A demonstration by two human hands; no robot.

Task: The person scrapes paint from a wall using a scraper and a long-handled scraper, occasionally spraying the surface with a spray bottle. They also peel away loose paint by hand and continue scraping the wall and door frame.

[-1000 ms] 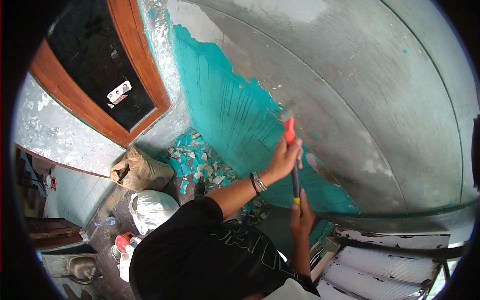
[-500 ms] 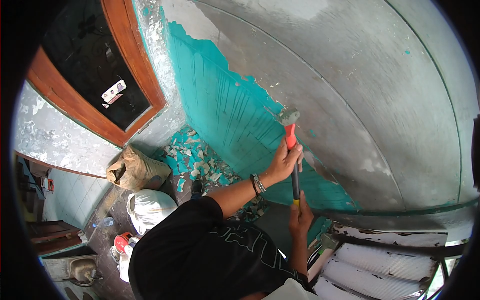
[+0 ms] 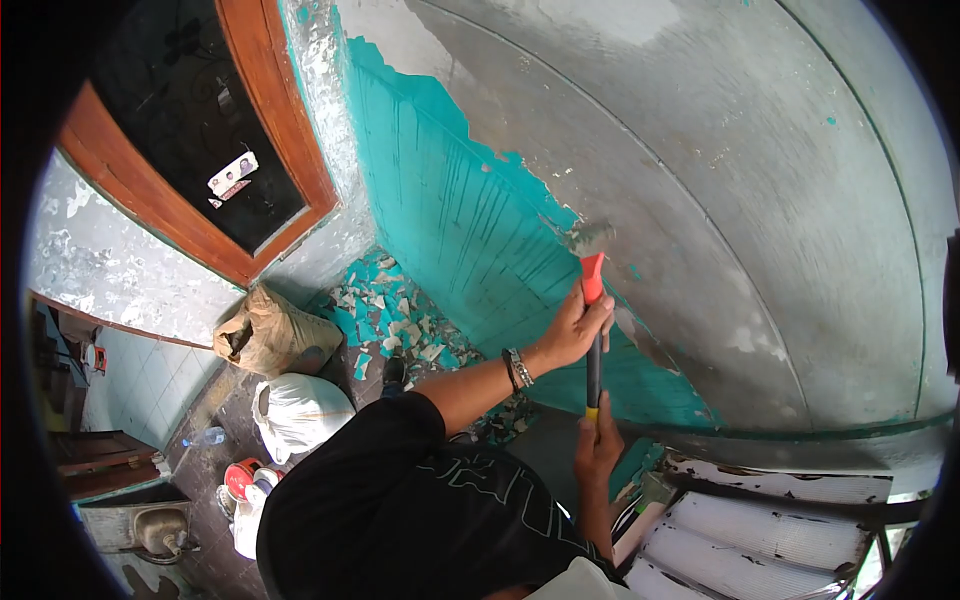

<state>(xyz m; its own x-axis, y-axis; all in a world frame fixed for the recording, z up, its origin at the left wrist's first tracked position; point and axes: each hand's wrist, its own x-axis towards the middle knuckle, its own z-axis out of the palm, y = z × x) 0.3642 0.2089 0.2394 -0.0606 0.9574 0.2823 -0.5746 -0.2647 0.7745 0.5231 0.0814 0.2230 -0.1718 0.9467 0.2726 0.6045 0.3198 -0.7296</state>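
Both my hands hold a long scraper (image 3: 593, 345) with a red neck, a black shaft and a yellow end. My left hand (image 3: 575, 328), with a bracelet on the wrist, grips it just below the red part. My right hand (image 3: 598, 442) grips the yellow lower end. The metal blade (image 3: 588, 237) presses on the wall at the ragged edge where teal paint (image 3: 450, 220) meets scraped grey plaster (image 3: 760, 200). My black shirt fills the lower middle of the view.
Teal paint flakes (image 3: 395, 320) litter the floor at the wall's foot. A brown sack (image 3: 270, 335), a white sack (image 3: 300, 410), a plastic bottle (image 3: 205, 437) and a red can (image 3: 240, 478) lie at left. A wood-framed window (image 3: 200, 130) is upper left; white steps (image 3: 760, 540) are lower right.
The scraper blade and both hands have shifted slightly down and to the right along the paint edge. Both grips stay the same.
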